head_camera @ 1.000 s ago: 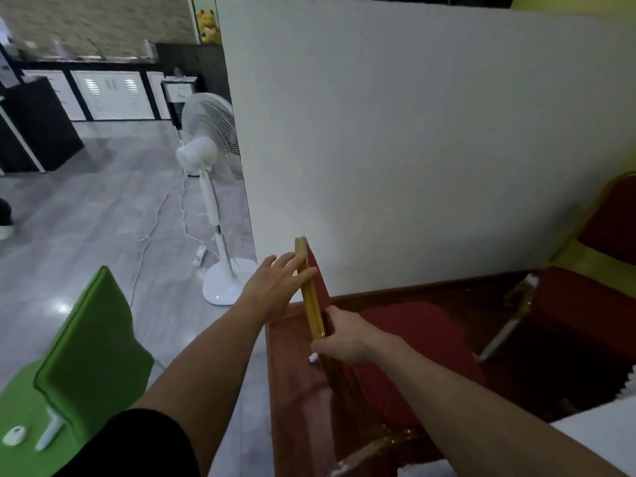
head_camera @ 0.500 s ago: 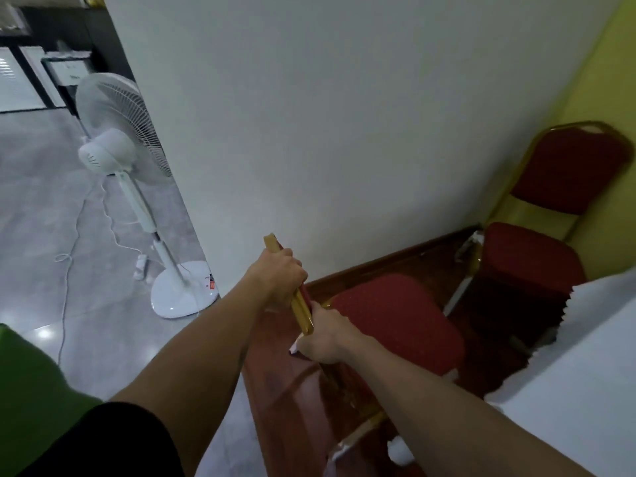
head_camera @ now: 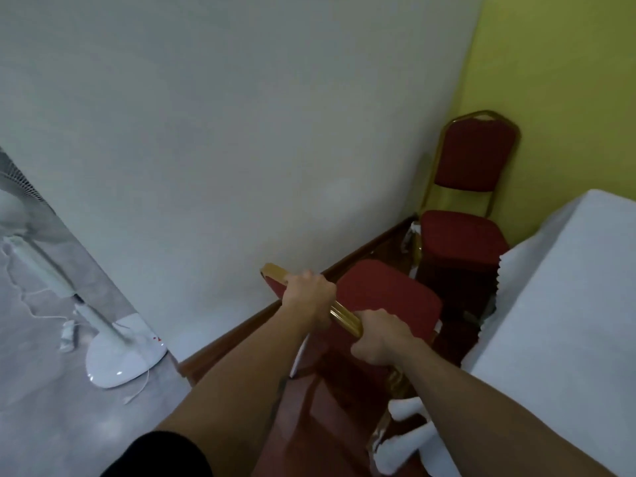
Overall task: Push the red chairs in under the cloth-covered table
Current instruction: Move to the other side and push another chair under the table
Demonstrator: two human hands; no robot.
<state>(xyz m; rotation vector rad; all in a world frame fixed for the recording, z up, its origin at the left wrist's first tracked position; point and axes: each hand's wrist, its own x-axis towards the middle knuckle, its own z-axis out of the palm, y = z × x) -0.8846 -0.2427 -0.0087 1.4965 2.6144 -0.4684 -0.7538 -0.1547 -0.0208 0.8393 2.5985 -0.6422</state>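
Note:
A red chair with a gold frame stands just in front of me, its seat pointing toward the white cloth-covered table at the right. My left hand and my right hand both grip the gold top rail of its backrest. The seat's front edge is close to the hanging cloth. A second red chair stands farther back in the corner, facing me, beside the table's far end.
A white partition wall runs along the left of the chairs, a yellow-green wall behind. A white pedestal fan with its cable stands on the grey floor at the left. Dark red-brown flooring lies under the chairs.
My left hand closed around the backrest rail beside my right hand. The chair has swung round toward the table, and my view has turned right and down.

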